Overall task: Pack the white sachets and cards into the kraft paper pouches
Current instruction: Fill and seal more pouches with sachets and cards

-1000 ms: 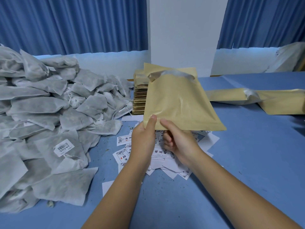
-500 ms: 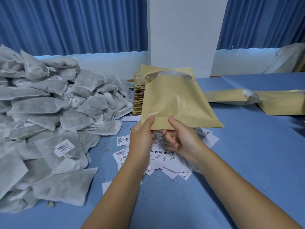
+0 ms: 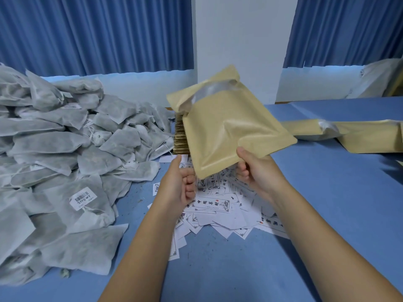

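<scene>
Kraft paper pouch [image 3: 231, 136] at mid-frame, tilted above the cards [image 3: 218, 205]; tan, creased, mouth gaping at upper left, shiny lining showing; right hand [image 3: 259, 173] pinches its lower edge; left hand [image 3: 181, 184] curled beside the lower corner, grip unclear; white sachets [image 3: 65, 149] heaped left.

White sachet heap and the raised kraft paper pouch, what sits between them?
Head view: a stack of flat brown kraft pouches, partly behind the raised tan paper pouch.
</scene>
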Motion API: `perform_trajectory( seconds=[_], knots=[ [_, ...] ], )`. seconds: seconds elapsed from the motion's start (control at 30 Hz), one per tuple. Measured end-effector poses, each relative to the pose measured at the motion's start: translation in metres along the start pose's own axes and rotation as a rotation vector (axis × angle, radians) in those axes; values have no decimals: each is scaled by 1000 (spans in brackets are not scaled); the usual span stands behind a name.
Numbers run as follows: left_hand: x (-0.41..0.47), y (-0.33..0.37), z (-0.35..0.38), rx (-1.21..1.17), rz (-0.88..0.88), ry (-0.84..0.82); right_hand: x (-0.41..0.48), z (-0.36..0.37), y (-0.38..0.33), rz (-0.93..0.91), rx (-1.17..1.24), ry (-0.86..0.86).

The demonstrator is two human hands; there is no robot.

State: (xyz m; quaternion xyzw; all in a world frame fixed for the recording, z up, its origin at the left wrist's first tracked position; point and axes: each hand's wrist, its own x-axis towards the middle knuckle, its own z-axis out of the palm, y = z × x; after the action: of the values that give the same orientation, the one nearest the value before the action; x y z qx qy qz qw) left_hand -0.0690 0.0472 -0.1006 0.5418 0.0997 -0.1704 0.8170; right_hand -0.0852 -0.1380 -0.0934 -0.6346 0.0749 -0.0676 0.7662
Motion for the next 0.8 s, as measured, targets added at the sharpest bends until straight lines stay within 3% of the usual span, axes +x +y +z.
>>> perform_trajectory(
  seconds=[0.1,0.17,0.23,0.43,0.8],
  knots=[
    [4,-2,-2,-8,33,25,5,-5,-5,-86,168,173],
    [6,-3,-3,-1,46,28,9,-8,-8,-114,470,98],
    [8,-4,-2,9,46,22,13,-13,-7,-101,523,4],
    [11,-9,0,138,47,9,14,2,16,-55,-188,-60],
    [29,7,-12,97,67,87,55,69,17,-315,-579,-100]
  ],
)
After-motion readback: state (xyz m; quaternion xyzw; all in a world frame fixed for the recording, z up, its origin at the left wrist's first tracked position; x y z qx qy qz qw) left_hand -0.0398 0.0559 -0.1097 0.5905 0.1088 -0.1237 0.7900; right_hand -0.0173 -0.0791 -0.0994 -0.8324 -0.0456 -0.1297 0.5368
